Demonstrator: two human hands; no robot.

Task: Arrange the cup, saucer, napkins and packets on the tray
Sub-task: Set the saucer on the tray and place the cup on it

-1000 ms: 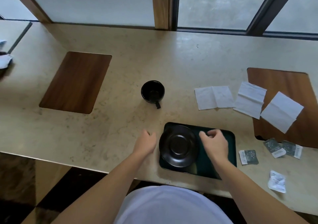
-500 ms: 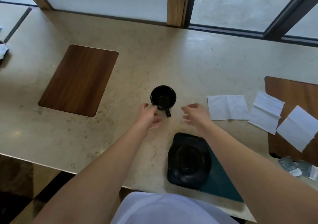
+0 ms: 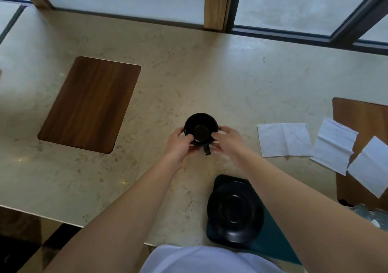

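A black cup (image 3: 201, 129) stands on the stone counter, its handle pointing toward me. My left hand (image 3: 180, 144) grips its left side and my right hand (image 3: 226, 140) grips its right side. Nearer to me, a black saucer (image 3: 234, 210) lies on the left end of a dark green tray (image 3: 273, 239), whose right part my right forearm hides. Three white napkins lie to the right: one on the counter (image 3: 283, 139), two (image 3: 333, 144) (image 3: 369, 165) overlapping a wooden inlay. Packets (image 3: 373, 215) show only partly at the right edge.
A wooden inlay (image 3: 90, 105) is set into the counter (image 3: 189, 67) at the left, another (image 3: 361, 113) at the right. Window frames run along the far edge. The counter's near edge drops off at the lower left.
Both hands left the saucer on the tray, reached forward and closed around the cup from either side. The view has shifted forward and down.
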